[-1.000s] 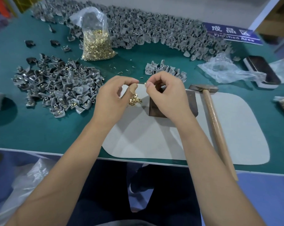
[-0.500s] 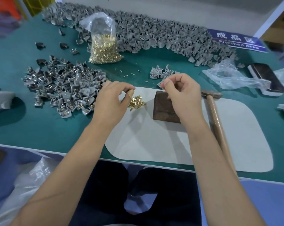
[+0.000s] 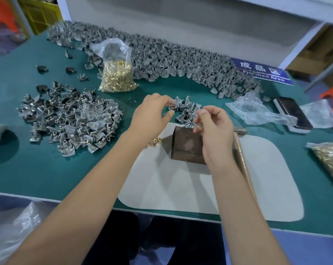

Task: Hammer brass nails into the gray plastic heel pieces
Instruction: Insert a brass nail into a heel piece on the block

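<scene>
My left hand [image 3: 152, 115] reaches forward to a small cluster of gray heel pieces [image 3: 186, 109] and pinches one gray heel piece [image 3: 172, 107] between thumb and forefinger. My right hand [image 3: 216, 131] hovers over the far edge of the dark metal block [image 3: 186, 146] and pinches a brass nail [image 3: 197, 124] at its fingertips. A little heap of loose brass nails [image 3: 155, 141] lies on the white mat [image 3: 181, 188], partly hidden by my left forearm. The hammer [image 3: 243, 159] lies on the mat right of the block, mostly behind my right hand.
A plastic bag of brass nails [image 3: 117, 75] stands at the back. A heap of nailed gray pieces [image 3: 70, 119] lies left, a long bank of gray pieces [image 3: 181, 58] along the back. Right are a blue sign [image 3: 261, 71], crumpled plastic [image 3: 257, 109], a dark flat object [image 3: 293, 113] and another nail bag [image 3: 331, 159].
My left hand left the loose nail heap and moved forward to the small cluster of heel pieces, taking hold of one. My right hand stayed above the block, still pinching.
</scene>
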`<state>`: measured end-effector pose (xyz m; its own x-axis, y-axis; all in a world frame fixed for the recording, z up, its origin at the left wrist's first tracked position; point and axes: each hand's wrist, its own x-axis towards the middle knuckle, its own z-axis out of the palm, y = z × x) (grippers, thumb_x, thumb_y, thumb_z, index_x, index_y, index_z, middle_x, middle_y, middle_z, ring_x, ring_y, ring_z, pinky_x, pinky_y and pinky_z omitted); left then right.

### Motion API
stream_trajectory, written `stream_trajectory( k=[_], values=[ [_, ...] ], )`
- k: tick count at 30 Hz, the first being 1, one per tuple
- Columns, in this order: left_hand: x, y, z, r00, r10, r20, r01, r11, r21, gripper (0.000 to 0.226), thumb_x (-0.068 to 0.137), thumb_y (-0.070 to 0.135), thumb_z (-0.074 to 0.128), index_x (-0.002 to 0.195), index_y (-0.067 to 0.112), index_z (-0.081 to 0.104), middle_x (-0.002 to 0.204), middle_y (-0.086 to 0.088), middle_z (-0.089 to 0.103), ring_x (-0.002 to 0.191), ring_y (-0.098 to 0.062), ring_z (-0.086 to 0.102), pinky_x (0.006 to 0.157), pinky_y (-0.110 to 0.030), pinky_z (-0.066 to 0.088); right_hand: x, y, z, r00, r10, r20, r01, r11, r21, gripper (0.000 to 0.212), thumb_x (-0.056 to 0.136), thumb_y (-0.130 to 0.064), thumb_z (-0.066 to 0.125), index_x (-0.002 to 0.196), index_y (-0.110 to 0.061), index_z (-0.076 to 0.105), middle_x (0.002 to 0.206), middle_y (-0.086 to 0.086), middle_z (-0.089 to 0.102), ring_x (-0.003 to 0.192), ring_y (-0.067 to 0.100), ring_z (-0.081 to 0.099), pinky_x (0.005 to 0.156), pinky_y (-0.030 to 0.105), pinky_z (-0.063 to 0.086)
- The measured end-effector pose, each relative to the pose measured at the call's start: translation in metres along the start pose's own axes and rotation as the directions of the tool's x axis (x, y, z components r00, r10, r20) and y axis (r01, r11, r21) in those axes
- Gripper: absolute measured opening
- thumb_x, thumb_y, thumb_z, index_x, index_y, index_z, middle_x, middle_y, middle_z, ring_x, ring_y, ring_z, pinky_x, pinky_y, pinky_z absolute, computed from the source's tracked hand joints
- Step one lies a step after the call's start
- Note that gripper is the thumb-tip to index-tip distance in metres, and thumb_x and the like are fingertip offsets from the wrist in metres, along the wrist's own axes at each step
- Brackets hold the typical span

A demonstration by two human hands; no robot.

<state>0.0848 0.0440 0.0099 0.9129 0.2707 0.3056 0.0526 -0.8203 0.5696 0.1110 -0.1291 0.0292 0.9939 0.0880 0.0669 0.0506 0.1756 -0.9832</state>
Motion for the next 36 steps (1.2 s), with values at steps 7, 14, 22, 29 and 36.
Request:
stream_trajectory(
  k=[7,14,22,29,36],
  values=[
    [0.051,-0.007,0.032,0.949,0.158,0.272,-0.179,0.982,0.053,0.067,0.101,0.055,0.046,0.156,0.021,0.032,0.159,-0.009,0.035,0.150,-0.026,0.020,0.122,-0.048,0.025,0.007,-0.012,-0.010,0.966,0.244,-0.084,-0.159,0.820,0.550,0.013,0.106,-0.003,0.049,0.097,-0.010,0.056,0.082,0.004,0.060,0.068,0.010,0.056,0.054,0.018,0.047],
    [0.069,-0.020,0.049,0.834,0.231,0.501,-0.309,0.948,0.077,0.122,0.062,0.102,0.040,0.159,0.042,-0.004,0.170,0.003,0.000,0.157,-0.022,-0.004,0.126,-0.052,0.009,0.010,-0.010,-0.011,0.954,0.253,-0.163,-0.100,0.777,0.622,0.019,0.106,-0.007,0.051,0.089,-0.012,0.058,0.077,-0.001,0.061,0.065,0.008,0.055,0.054,0.017,0.045],
    [0.091,-0.006,0.067,0.821,0.326,0.469,-0.402,0.913,0.068,0.119,0.060,0.100,0.048,0.158,0.047,0.006,0.169,0.003,0.006,0.157,-0.024,-0.002,0.126,-0.054,0.005,0.010,-0.009,-0.012,0.968,0.231,-0.098,-0.129,0.795,0.593,0.015,0.104,-0.011,0.054,0.092,-0.014,0.061,0.080,-0.002,0.061,0.065,0.007,0.055,0.054,0.018,0.045],
    [0.106,0.020,0.077,0.759,0.424,0.494,-0.496,0.868,0.018,0.096,0.065,0.074,0.044,0.155,0.047,0.027,0.156,0.004,0.030,0.153,-0.023,0.013,0.123,-0.053,0.014,0.004,-0.009,-0.011,0.989,0.151,0.010,-0.135,0.850,0.510,0.007,0.090,-0.017,0.065,0.093,-0.015,0.071,0.083,0.006,0.065,0.064,0.011,0.056,0.051,0.020,0.043],
    [0.112,0.026,0.091,0.721,0.449,0.528,-0.582,0.806,0.110,0.068,0.080,0.052,0.059,0.145,0.057,0.039,0.143,0.016,0.039,0.131,-0.012,0.031,0.097,-0.032,0.023,0.004,-0.009,-0.011,0.991,0.123,0.057,-0.135,0.864,0.485,0.007,0.089,-0.019,0.065,0.090,-0.015,0.071,0.084,0.007,0.066,0.061,0.012,0.054,0.049,0.020,0.041]
  ],
)
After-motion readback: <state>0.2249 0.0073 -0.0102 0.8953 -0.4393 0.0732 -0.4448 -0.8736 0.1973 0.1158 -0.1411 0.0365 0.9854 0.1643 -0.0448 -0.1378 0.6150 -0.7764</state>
